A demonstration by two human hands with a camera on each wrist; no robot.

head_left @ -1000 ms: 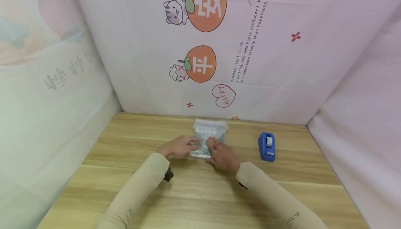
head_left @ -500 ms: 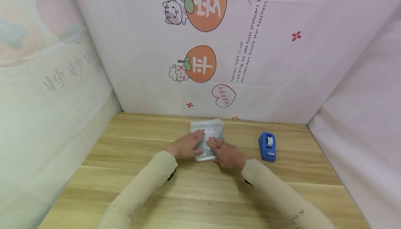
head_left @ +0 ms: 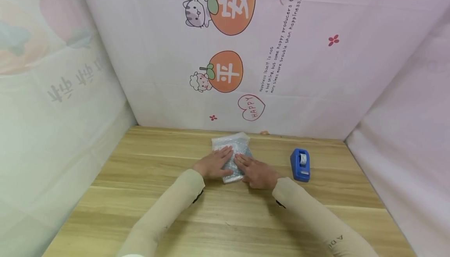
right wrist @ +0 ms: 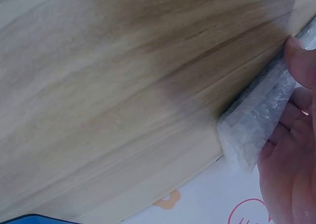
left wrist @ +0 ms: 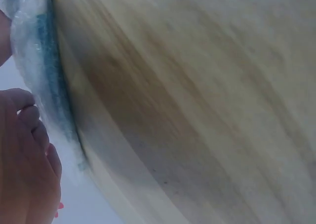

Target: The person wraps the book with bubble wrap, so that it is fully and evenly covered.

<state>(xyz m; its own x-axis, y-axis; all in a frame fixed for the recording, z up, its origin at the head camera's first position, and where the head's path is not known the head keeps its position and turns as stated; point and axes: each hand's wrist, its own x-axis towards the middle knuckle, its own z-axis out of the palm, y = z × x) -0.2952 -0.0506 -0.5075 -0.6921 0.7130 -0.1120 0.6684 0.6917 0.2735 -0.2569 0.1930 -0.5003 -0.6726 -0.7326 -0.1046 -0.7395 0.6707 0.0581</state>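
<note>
A flat, roughly rectangular packet in clear bubble wrap lies on the wooden table near its back edge, slightly turned. Something bluish-grey shows through the wrap; its kind cannot be told. My left hand rests on the packet's left half with fingers extended. On the right half, my right hand presses with its fingers stretched out. From the left wrist, the packet appears edge-on beside my left hand. In the right wrist view, my right hand lies along the wrapped edge, thumb near the front.
A blue tape dispenser with a roll of tape stands to the right of the packet. White printed cloth walls off the back and both sides of the wooden table.
My left hand has moved right and onto the packet, its fingers now flat. The packet has turned a little, its far end shifting left. My right hand has shifted slightly right.
</note>
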